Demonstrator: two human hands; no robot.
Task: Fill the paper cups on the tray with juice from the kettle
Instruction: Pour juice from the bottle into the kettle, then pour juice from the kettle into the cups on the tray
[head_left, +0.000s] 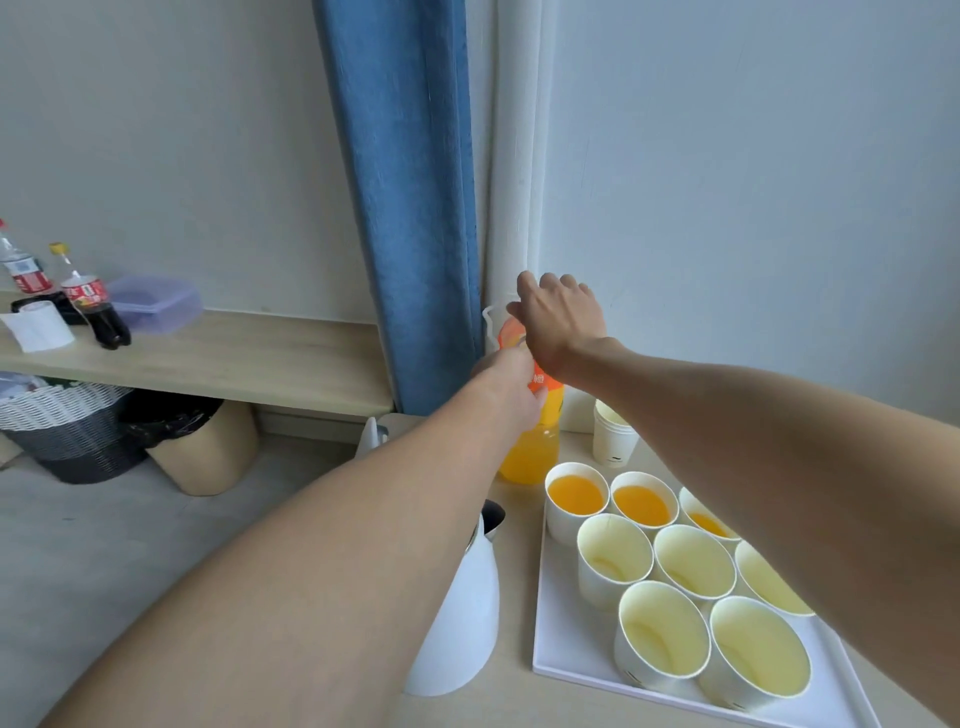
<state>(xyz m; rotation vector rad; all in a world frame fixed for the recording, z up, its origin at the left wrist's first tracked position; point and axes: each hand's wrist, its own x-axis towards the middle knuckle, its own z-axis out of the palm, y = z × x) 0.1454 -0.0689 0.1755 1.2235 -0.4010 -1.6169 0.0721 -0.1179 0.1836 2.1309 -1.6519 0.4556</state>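
Observation:
A white tray (566, 670) on the table holds several paper cups. The three back cups (576, 493) contain orange juice; the nearer ones (662, 629) are empty. A white kettle (460, 618) stands left of the tray, its spout toward the cups. Behind the tray stands an orange juice bottle (532, 452). My left hand (511, 384) grips the bottle's body at the label. My right hand (558, 322) is over the bottle's top, fingers curled around where the cap sits; the cap itself is hidden.
A stack of spare paper cups (613, 436) stands right of the bottle. A blue curtain (410, 208) hangs behind. On the left a shelf (234, 358) carries cola bottles (96, 306), a plastic box (156, 301) and a paper roll. Baskets (72, 431) sit on the floor.

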